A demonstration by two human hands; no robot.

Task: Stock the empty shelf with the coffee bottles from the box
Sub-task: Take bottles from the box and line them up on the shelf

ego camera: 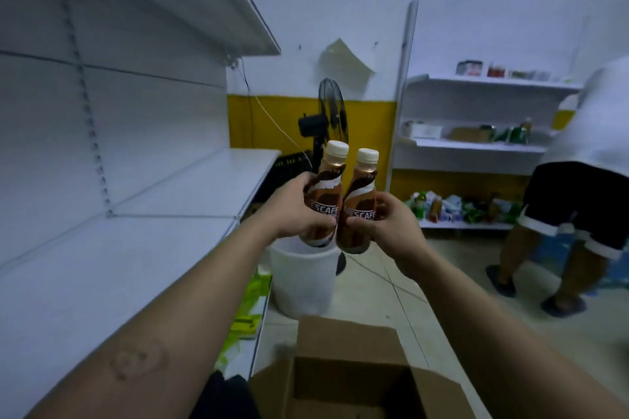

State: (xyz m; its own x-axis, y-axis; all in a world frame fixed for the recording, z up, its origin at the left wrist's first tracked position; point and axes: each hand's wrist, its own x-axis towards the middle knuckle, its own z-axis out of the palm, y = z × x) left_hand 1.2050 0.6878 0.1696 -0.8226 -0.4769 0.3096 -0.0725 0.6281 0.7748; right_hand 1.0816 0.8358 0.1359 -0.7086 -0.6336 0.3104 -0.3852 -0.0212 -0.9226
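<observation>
I see both arms stretched out in front of the camera, each hand wrapped around one coffee bottle. The left hand [294, 209] grips the left bottle [323, 194] around its lower body, fingers curled over the label and thumb across the front. The right hand [386, 223] grips the right bottle [360, 201] the same way, from the other side, with the thumb lying across the lower label. Both bottles stand nearly upright with their pale caps on top, leaning slightly away from each other at the caps, and their lower bodies touch or almost touch between the two hands (I cannot tell which).

The bottles hang in the air, well above the open cardboard box [343, 347] at the bottom of the view, whose inside looks dark. The empty white shelf [112, 265] runs along the left, beside and below the left forearm; the bottles sit to the right of its front edge, not over it. A white bucket [301, 279] stands on the floor right under the bottles, and a black standing fan [332, 116] rises behind them. Another person [578, 180] stands at the far right by stocked shelves.
</observation>
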